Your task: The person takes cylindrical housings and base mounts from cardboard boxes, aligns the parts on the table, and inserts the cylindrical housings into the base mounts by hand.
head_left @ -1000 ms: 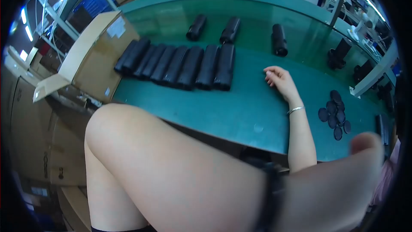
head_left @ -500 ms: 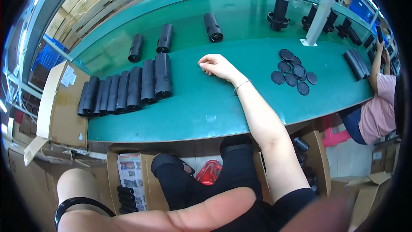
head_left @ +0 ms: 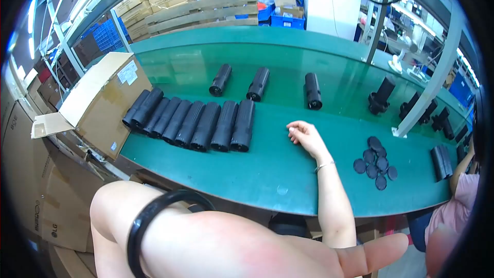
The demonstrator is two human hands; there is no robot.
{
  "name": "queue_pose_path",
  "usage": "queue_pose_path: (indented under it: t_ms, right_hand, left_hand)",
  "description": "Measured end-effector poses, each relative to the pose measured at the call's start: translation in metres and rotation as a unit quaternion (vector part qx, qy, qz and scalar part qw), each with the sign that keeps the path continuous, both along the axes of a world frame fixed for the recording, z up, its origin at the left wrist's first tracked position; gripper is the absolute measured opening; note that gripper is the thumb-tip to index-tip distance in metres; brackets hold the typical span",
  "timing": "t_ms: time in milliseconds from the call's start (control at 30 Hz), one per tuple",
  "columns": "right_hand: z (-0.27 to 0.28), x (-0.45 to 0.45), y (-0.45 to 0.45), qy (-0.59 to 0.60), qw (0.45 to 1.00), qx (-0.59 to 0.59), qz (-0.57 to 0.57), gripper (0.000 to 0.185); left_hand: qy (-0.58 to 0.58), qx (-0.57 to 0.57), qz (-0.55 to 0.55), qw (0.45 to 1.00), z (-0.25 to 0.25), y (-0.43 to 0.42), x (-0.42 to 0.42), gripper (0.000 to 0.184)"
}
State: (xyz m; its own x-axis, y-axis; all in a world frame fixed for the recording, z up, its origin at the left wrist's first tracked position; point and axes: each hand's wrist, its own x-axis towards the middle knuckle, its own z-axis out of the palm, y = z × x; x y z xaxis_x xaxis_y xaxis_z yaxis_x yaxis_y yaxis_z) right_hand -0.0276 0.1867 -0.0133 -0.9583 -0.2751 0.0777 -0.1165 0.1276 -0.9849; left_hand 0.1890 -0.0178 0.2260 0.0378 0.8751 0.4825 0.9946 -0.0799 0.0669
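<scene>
My right hand (head_left: 304,137) is over the green worktop (head_left: 278,175), its fingers loosely bent and nothing visible in them. Closest to it are a black ribbed cylinder (head_left: 313,91) lying behind it and a pile of black round caps (head_left: 382,162) to its right. My left hand (head_left: 368,256) looms close to the camera at the bottom, a black bangle on that arm. One of its digits stretches out to the right, apart from another blurred one; no object shows in it. Left of my right hand lies a row of several black cylinders (head_left: 193,126).
An open cardboard box (head_left: 105,100) borders the row on the left. Two more cylinders (head_left: 221,80) lie behind it. A metal post (head_left: 429,98) rises at the right near flanged black parts (head_left: 381,95). A person in a pink sleeve (head_left: 465,190) sits at the far right.
The view has tilted up and shifted left, so the worktop appears lower and further right. My left forearm now fills more of the foreground. My right hand keeps its place near the same cylinder.
</scene>
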Motion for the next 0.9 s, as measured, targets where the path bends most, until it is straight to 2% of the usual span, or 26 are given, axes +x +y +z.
queue_pose_path:
  t_ms: [367, 467, 667, 900]
  right_hand:
    - [0.013, -0.010, 0.000, 0.013, 1.000, 0.006, -0.021, 0.021]
    - [-0.003, 0.000, -0.002, -0.003, 1.000, 0.001, -0.012, 0.020]
    - [0.002, -0.007, -0.006, -0.004, 1.000, 0.001, -0.001, 0.019]
    - [0.002, 0.001, -0.002, 0.014, 1.000, -0.005, -0.006, 0.021]
  left_hand:
    - [-0.015, 0.023, -0.008, 1.000, -0.032, 0.055, -0.014, 0.008]
    - [-0.029, 0.026, -0.014, 0.999, -0.029, 0.069, -0.013, 0.009]
    - [-0.023, 0.021, -0.025, 0.999, -0.025, 0.091, -0.009, 0.010]
    - [-0.014, 0.019, -0.024, 0.999, -0.017, 0.076, -0.005, 0.011]
